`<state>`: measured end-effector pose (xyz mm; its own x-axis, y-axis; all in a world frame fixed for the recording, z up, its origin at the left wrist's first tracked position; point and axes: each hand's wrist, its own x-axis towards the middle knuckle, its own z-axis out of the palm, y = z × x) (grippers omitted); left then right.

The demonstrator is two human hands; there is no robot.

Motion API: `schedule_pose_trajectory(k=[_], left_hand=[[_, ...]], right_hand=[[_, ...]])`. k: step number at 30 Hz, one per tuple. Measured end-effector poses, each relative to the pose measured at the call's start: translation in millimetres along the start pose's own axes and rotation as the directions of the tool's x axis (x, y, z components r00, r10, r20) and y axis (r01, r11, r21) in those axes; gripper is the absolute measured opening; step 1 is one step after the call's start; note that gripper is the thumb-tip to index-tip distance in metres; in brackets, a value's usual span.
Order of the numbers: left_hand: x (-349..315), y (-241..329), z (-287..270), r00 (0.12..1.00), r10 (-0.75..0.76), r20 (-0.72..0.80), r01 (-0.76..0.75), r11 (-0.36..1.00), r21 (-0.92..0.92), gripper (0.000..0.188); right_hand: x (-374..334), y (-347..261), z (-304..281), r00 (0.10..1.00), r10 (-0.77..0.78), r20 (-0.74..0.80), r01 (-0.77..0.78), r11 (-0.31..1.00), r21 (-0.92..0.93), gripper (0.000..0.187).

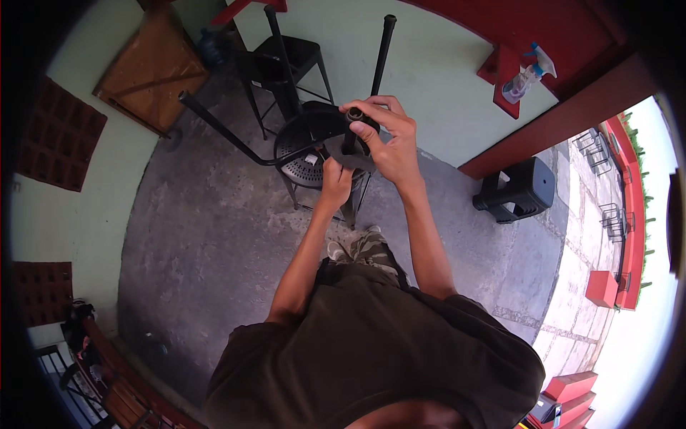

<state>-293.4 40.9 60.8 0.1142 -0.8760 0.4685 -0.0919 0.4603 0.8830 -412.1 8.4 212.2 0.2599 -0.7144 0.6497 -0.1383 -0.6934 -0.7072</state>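
Observation:
A black metal stool lies upside down on top of another black stool, its legs pointing up and outward. My right hand is closed around the top end of the nearest leg, fingers curled over its round tip. My left hand grips the same leg lower down, together with a dark grey cloth bunched between both hands. Another leg rises straight behind my hands, and a long one stretches out to the left.
A second black chair stands behind the stool. A wooden board leans on the pale green wall. A spray bottle sits on a red ledge, and a black speaker box rests on the concrete floor at the right.

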Motion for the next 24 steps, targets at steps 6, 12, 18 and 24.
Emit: schedule_pose_trajectory(k=[6, 12, 18, 24], left_hand=[[-100.2, -136.7, -16.5, 0.964, -0.257, -0.069, 0.266, 0.943, 0.199, 0.018], [-92.5, -118.2, -11.0, 0.923, -0.382, -0.048, 0.385, 0.908, 0.164, 0.024], [-42.5, -23.8, -3.0, 0.954, -0.269, -0.132, 0.281, 0.955, 0.09, 0.027], [15.9, 82.3, 13.7, 0.906, -0.134, -0.401, 0.139, 0.99, -0.018, 0.022]], right_hand=[[1.5, -9.6, 5.2, 0.999, -0.011, 0.031, 0.011, 1.0, 0.001, 0.023], [3.1, 1.9, -0.6, 0.997, 0.023, 0.07, -0.03, 0.995, 0.09, 0.026], [18.1, 9.7, -12.4, 0.981, -0.024, 0.193, 0.001, 0.993, 0.121, 0.03], [49.8, 22.1, -30.4, 0.869, -0.144, 0.474, 0.015, 0.964, 0.265, 0.028]])
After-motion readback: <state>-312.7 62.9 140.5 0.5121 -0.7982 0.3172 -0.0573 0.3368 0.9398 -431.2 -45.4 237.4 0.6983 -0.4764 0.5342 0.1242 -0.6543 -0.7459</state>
